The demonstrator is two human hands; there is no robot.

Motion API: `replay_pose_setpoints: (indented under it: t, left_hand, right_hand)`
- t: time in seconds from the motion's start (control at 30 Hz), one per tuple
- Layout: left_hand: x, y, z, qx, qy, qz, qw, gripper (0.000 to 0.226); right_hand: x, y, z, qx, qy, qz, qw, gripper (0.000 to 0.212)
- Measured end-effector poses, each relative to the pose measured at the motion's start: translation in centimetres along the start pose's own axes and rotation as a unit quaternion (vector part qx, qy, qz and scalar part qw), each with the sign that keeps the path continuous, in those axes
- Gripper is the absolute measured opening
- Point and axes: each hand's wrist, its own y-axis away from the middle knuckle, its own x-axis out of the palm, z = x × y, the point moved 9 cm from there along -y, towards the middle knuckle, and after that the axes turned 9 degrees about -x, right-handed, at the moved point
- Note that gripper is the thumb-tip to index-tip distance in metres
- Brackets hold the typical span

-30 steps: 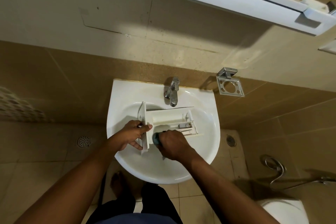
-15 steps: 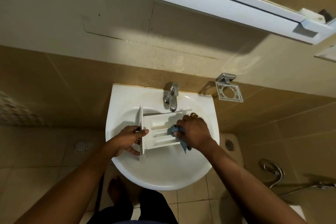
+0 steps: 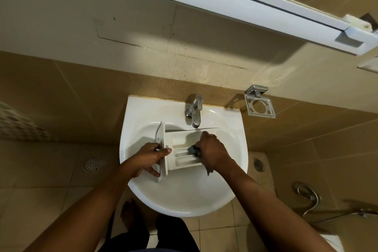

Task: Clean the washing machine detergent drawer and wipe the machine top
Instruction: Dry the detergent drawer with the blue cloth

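Note:
A white detergent drawer (image 3: 180,149) lies in the white wash basin (image 3: 184,196), its front panel to the left and its compartments facing up. My left hand (image 3: 149,158) grips that front panel, thumb over its top edge. My right hand (image 3: 211,152) holds a bunched blue-grey cloth (image 3: 192,150) and presses it into the drawer's right-hand compartments. Most of the cloth is hidden under my fingers; one end hangs below my palm.
A chrome tap (image 3: 194,110) stands at the back of the basin, above the drawer. A metal holder (image 3: 258,102) is fixed to the wall at the right. A mirror cabinet (image 3: 245,6) juts out overhead. Floor drains, a hose and a toilet edge lie around.
My right hand with the cloth moved from the drawer's near left corner to its right end, and has since slid slightly back toward the middle. The left hand kept its grip on the front panel.

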Motion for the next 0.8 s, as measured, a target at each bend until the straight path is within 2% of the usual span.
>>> replay_pose_setpoints:
  t: [0.03,0.1,0.13,0.2,0.3,0.43,0.6,0.73,0.8]
  left_hand:
    - [-0.1,0.0,0.1,0.001,0.004,0.005,1.000,0.034]
    - [-0.3,0.1,0.2,0.004,0.005,0.011,1.000,0.034]
    - [-0.4,0.0,0.3,0.004,0.008,0.013,1.000,0.034]
    - [-0.5,0.0,0.4,0.004,0.014,0.015,1.000,0.034]
    - [-0.5,-0.1,0.5,0.006,0.018,0.016,1.000,0.036]
    - [0.0,-0.2,0.1,0.005,0.000,0.011,1.000,0.036]
    - [0.0,-0.4,0.1,-0.002,-0.010,0.001,1.000,0.036]
    - [-0.5,-0.1,0.3,0.000,0.003,0.004,1.000,0.031]
    - [-0.6,0.0,0.5,-0.001,0.012,0.004,1.000,0.030]
  right_hand:
    - [-0.6,0.5,-1.2,0.036,-0.081,-0.056,0.995,0.021]
    - [-1.1,2.4,-3.8,0.118,-0.242,-0.166,0.949,0.024]
    - [-1.0,3.0,-4.2,0.124,-0.276,-0.198,0.932,0.025]
    - [-0.7,3.6,-3.0,0.066,-0.232,-0.201,0.950,0.023]
    - [0.4,4.2,-0.6,-0.017,-0.075,-0.135,0.988,0.040]
    - [1.4,3.8,-0.4,-0.037,-0.050,-0.064,0.996,0.040]
    - [0.8,0.9,4.5,-0.098,0.016,-0.093,0.991,0.022]
    - [-0.1,-0.5,6.8,-0.049,-0.107,-0.147,0.982,0.016]
    - [-0.5,-0.3,6.4,-0.068,-0.146,-0.134,0.978,0.013]
